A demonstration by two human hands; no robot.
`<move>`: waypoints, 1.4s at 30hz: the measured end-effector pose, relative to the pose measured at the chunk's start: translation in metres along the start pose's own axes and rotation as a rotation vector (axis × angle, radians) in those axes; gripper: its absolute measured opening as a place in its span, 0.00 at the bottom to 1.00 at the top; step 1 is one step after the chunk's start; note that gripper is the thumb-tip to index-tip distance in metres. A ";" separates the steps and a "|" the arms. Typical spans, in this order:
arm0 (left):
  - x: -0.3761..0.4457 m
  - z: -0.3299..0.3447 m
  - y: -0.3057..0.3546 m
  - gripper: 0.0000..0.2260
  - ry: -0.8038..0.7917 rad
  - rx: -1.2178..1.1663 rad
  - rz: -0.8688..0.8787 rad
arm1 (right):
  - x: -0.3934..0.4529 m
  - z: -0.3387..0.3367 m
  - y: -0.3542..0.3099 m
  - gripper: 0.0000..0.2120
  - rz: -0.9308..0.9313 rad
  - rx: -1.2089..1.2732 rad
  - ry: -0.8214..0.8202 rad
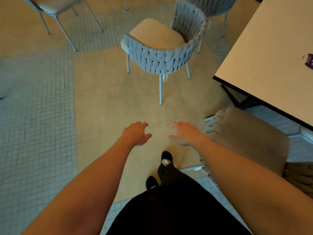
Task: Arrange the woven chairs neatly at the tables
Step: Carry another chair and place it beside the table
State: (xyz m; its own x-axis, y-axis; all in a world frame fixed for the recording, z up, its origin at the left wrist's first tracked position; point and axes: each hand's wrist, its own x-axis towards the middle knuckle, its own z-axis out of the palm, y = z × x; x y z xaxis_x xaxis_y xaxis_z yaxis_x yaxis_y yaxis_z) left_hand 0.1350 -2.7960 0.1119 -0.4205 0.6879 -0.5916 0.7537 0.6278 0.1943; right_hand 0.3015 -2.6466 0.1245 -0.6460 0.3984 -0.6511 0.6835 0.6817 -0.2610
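A grey woven chair [159, 60] with a cream seat cushion stands in the open floor ahead of me, its curved back turned toward me, away from the white table [271, 61] at the right. A second woven chair [243, 141] sits tucked at that table's near edge, just right of my right arm. My left hand [136, 134] and my right hand [183, 134] are both stretched forward over the floor with fingers loosely spread, holding nothing, well short of the chair ahead.
Another woven chair [213, 5] stands behind the first at the top. A smooth-backed chair [55, 7] with thin metal legs is at the top left. A purple item [309, 61] lies on the table. My feet [166, 158] are on the tan floor.
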 end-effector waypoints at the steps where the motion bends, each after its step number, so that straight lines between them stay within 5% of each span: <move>1: 0.007 -0.006 -0.003 0.26 0.001 0.000 0.002 | 0.008 -0.007 -0.001 0.30 -0.004 0.005 0.009; 23: 0.216 -0.160 0.007 0.27 0.095 0.071 0.032 | 0.193 -0.173 0.031 0.30 0.015 0.004 -0.004; 42: 0.449 -0.278 -0.018 0.31 0.137 0.178 0.239 | 0.375 -0.322 0.037 0.32 0.130 -0.050 0.091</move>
State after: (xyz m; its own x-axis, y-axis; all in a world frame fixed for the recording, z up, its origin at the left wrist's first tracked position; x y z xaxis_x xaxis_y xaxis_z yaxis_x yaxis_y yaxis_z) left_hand -0.2078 -2.3977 0.0606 -0.2759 0.8582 -0.4330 0.9106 0.3775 0.1680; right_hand -0.0250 -2.2744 0.0999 -0.5825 0.5376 -0.6097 0.7472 0.6493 -0.1414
